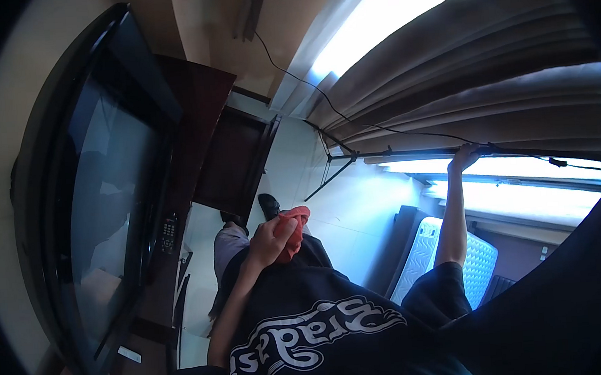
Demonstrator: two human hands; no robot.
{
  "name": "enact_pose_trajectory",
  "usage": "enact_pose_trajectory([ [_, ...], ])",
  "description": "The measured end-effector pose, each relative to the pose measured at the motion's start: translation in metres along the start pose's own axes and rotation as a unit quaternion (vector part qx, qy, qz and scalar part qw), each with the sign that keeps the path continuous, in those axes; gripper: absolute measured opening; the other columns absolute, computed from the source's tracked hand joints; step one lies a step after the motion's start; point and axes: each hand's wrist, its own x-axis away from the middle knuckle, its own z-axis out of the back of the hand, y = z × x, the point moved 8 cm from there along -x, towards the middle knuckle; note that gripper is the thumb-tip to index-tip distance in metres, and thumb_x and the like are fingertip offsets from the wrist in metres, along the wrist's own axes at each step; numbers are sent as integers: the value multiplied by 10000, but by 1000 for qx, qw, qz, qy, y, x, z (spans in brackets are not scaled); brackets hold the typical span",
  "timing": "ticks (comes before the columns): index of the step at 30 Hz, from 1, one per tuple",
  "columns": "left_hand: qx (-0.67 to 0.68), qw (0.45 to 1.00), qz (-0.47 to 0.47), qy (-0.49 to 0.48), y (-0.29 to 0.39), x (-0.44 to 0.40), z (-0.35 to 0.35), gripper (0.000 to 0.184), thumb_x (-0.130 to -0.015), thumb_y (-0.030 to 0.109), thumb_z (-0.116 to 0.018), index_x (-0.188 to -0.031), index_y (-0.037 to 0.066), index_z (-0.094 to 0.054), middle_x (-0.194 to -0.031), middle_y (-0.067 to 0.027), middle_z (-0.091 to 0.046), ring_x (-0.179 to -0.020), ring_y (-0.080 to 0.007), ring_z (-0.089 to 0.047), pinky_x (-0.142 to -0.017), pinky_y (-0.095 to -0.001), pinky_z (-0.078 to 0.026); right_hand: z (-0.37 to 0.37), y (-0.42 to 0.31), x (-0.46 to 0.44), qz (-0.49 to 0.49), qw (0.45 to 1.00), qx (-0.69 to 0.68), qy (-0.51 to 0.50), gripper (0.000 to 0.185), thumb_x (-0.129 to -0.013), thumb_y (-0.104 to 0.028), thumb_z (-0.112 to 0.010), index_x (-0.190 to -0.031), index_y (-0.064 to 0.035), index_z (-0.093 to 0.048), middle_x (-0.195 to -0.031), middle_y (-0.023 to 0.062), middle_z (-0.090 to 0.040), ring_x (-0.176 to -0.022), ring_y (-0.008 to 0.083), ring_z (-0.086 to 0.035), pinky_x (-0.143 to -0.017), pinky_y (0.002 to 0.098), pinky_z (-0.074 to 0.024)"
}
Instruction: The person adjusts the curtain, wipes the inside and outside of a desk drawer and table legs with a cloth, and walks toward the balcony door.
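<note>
Room with pale tiled floor (pixel 337 213), brown curtains (pixel 445 59) and bright window light on the right side of the view. Nearest: black T-shirt (pixel 363 287) with large white script lettering, upside down in this view; "rad" seems legible, the full word not certain. A pencil-like shape is printed along its edge.

Left hand (pixel 269 244): fingers closed round a bunched red cloth (pixel 294 235), held in front of the body above the legs. Right hand (pixel 467 156): arm extended, grasping the black pole of a tripod stand (pixel 409 153), spread legs on the floor. A thin black cable (pixel 333 108) runs from the top of the view down to the pole near this hand.

To the left, a black television (pixel 115 179) on a dark red-brown table (pixel 199 90); black remote control (pixel 168 235) beside the screen, its markings too small to read. Past the feet, black shoes (pixel 269 203). Further off, right: quilted white mattress (pixel 479 265) near the window.
</note>
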Motion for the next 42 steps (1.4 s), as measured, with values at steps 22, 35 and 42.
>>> enact_pose_trajectory([
  [22, -7, 1000, -4, 8, 6, 5, -28, 399, -973, 375, -560, -977, -9, -668, -802, -71, -687, -735, -121, -627, -697, -278, -483, 44, 36, -54, -1, 989, -135, -65, 264, -1028, -296, -491, -1123, -55, -438, -704, 10, -467, -655, 106, -443, -659, 309, -391],
  [35, -15, 1000, 21, 5, 11, 1, -20, 390, -988, 368, -545, -1035, -1, -664, -851, -53, -671, -788, -104, -589, -730, -274, -466, 62, 35, -50, 23, 986, -134, -92, 265, -1038, -314, -474, -932, -82, -405, -694, -1, -453, -647, 95, -416, -620, 275, -349],
  [42, -22, 999, 33, 14, 27, 2, -16, 429, -995, 406, -524, -1064, 7, -667, -876, -69, -679, -809, -122, -607, -753, -285, -472, 90, 41, -50, -11, 991, -115, -61, 237, -1048, -297, -449, -989, -70, -419, -718, 3, -456, -660, 103, -457, -698, 285, -455],
])
